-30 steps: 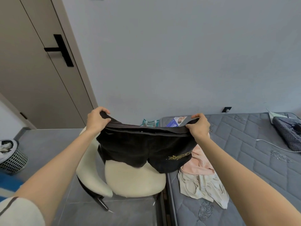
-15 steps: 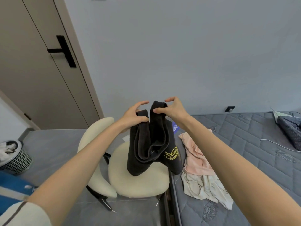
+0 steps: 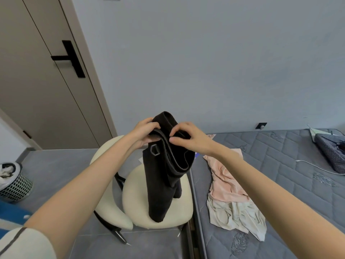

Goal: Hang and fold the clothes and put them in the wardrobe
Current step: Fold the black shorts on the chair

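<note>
Shorts [image 3: 164, 180], black, doubled lengthwise, hang above the chair [image 3: 141, 212] seat. Left hand [image 3: 143, 133] grips the waistband; right hand [image 3: 190, 139] pinches its doubled edge. Step in hand: folding. Next move probably calls for a crosswise fold, with the bed [image 3: 280, 165] alongside as flat support.

Chair [image 3: 158, 199] directly below shorts [image 3: 164, 176]; mattress [image 3: 291, 165] bare beyond clothes [image 3: 231, 199].

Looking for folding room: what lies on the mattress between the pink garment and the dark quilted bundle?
Head view: bare mattress, crossed only by a white cable near the dark quilted bundle.
</note>
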A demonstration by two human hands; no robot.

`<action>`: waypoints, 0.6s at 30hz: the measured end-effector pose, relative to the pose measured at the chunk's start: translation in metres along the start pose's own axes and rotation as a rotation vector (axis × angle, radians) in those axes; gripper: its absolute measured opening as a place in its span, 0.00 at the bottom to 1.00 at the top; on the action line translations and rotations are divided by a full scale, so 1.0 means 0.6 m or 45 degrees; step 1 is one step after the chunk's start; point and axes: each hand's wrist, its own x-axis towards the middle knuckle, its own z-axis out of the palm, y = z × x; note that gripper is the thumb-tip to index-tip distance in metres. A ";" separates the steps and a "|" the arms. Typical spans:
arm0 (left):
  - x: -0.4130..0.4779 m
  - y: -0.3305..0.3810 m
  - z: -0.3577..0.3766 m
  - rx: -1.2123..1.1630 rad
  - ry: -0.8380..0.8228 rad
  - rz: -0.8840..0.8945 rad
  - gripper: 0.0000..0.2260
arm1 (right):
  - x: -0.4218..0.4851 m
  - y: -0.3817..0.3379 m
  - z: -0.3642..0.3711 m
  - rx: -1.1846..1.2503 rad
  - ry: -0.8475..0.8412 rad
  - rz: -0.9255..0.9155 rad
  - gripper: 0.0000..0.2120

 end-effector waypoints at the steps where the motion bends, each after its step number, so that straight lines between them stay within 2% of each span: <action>1: 0.000 0.005 -0.003 -0.032 0.012 -0.001 0.08 | -0.007 0.011 0.003 -0.101 -0.088 0.027 0.13; 4: -0.001 0.022 -0.011 -0.112 0.027 -0.015 0.08 | -0.018 0.037 0.011 -0.415 -0.323 0.200 0.30; 6: -0.003 0.030 -0.016 -0.139 0.023 -0.024 0.08 | -0.022 0.047 0.021 -0.549 -0.398 0.146 0.33; 8: -0.003 0.034 -0.022 -0.175 0.026 -0.032 0.08 | -0.023 0.052 0.035 -0.700 -0.374 0.050 0.27; 10: -0.002 0.036 -0.035 -0.204 0.045 -0.035 0.08 | -0.018 0.055 0.041 -0.811 -0.232 0.016 0.16; 12: 0.002 0.038 -0.056 -0.169 0.120 -0.017 0.07 | -0.007 0.054 0.032 -0.896 -0.119 0.013 0.11; 16: 0.010 0.039 -0.118 0.012 0.385 0.026 0.09 | 0.020 0.032 -0.005 -0.769 0.144 0.035 0.06; 17: 0.009 0.037 -0.129 0.083 0.396 0.016 0.09 | 0.026 0.026 -0.010 -0.702 0.191 0.031 0.03; 18: 0.008 0.035 -0.137 0.164 0.375 -0.001 0.09 | 0.032 0.021 -0.011 -0.636 0.201 0.014 0.05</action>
